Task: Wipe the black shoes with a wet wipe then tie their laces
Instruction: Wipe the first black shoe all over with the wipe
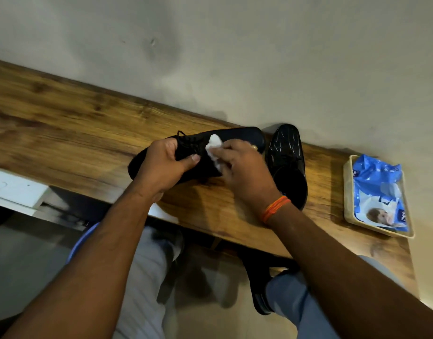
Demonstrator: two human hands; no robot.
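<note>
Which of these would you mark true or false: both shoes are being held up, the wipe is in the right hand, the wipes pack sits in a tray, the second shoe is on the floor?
1. Both shoes are held. False: the left hand grips only one black shoe; the other shoe stands on the wooden table.
2. The right hand holds the white wipe against the held shoe. True.
3. The blue wipes pack lies in a tray. True.
4. The second shoe is on the floor. False: it is on the table, beside the held shoe.
</note>
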